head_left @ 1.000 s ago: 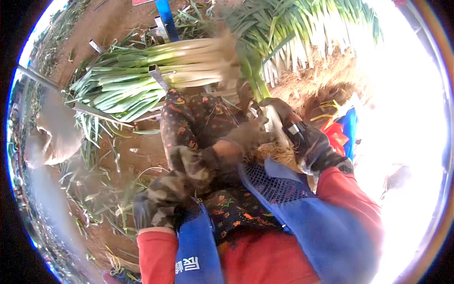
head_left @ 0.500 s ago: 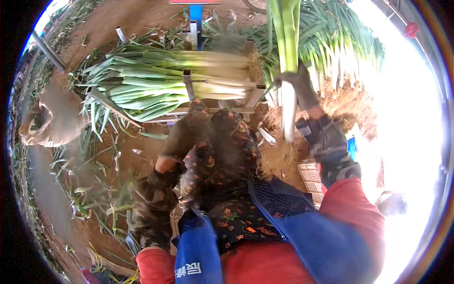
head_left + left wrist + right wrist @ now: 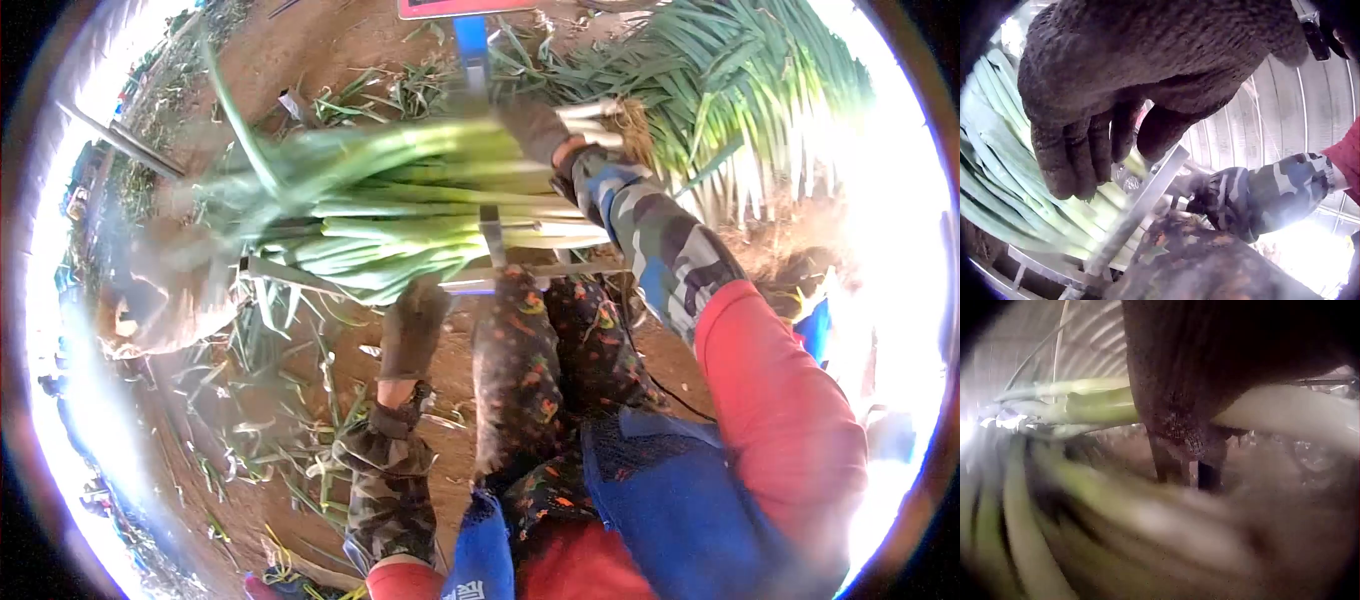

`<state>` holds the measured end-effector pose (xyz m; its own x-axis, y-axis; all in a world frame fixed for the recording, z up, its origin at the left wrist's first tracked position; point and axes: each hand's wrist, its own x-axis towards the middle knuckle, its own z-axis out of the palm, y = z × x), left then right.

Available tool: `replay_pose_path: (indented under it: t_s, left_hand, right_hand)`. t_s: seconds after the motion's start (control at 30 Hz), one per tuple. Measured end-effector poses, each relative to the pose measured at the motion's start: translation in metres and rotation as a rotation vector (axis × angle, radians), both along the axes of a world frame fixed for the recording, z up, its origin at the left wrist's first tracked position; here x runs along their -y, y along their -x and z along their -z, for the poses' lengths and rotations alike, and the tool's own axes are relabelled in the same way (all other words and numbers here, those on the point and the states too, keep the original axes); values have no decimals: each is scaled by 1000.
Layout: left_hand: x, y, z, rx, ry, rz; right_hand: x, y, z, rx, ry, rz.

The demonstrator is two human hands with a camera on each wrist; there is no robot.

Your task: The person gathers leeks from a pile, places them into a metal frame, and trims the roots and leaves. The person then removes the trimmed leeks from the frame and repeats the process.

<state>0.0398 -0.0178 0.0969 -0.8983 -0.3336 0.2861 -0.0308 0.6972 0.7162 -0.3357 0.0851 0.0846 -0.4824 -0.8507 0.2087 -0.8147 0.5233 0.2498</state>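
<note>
My gloved right hand [image 3: 537, 130] grips a long green onion [image 3: 1100, 406] above the far side of the metal rack [image 3: 492, 235]. In the right wrist view its white shank comes out on one side of the glove and its green part on the other. Under it, a pile of green onions [image 3: 400, 215] lies across the rack, leaves to the left and white ends to the right. My gloved left hand [image 3: 415, 320] is at the rack's near edge beside the leaves. In the left wrist view its fingers [image 3: 1072, 156] hang loosely bent, holding nothing.
More green onions [image 3: 790, 130] lie in a row at the right, roots toward me. A blue post [image 3: 470, 45] with a red top stands behind the rack. A pale sack [image 3: 165, 290] sits at the left, and leaf scraps [image 3: 300, 430] litter the soil.
My right hand has carried the green onion from in front of me up and left over the rack; its stalk has turned from upright to lengthwise. My left hand has moved forward to the rack.
</note>
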Motion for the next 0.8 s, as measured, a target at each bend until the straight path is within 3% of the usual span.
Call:
replay_pose_path:
  t_s: [0.03, 0.07, 0.13, 0.17, 0.23, 0.27, 0.33, 0.37, 0.47, 0.5, 0.53, 0.6, 0.63, 0.8]
  left_hand:
    - [5, 8, -2, 174, -438, -67]
    - [16, 18, -5, 152, -163, 7]
    - [28, 43, -11, 109, 363, 170]
    - [28, 58, -28, 113, 494, 124]
    - [40, 99, -34, 21, 407, 9]
    - [47, 125, -36, -11, 495, -74]
    - [58, 166, -68, 173, 329, -49]
    - [66, 186, -67, 274, 463, -87]
    - [94, 236, -41, 453, 860, -108]
    - [100, 244, -32, 528, 912, -93]
    - [102, 251, -27, 600, 966, -78]
    - [112, 268, -18, 677, 1034, -53]
    - [116, 273, -17, 687, 1045, -42]
    - [111, 283, -17, 850, 962, -66]
  right_hand:
    - [-7, 4, 26, -1, 152, -173]
    - [5, 1, 32, -70, 200, -80]
    - [-9, -7, 26, -124, -94, 1]
    - [-11, 1, 32, 17, -69, -13]
    - [-6, 28, 31, 270, -10, -36]
    - [-8, 33, 32, 240, 8, -27]
    - [-13, 33, 39, 189, 43, -7]
    - [-15, 15, 23, 67, -102, 135]
    - [-1, 46, 73, 358, 63, 237]
    - [-1, 57, 102, -171, -207, 265]
    - [-2, 51, 94, -713, -444, 342]
    - [-5, 42, 55, 163, -272, 243]
    - [-9, 41, 55, 236, -190, 239]
    - [-13, 48, 73, 60, 44, 195]
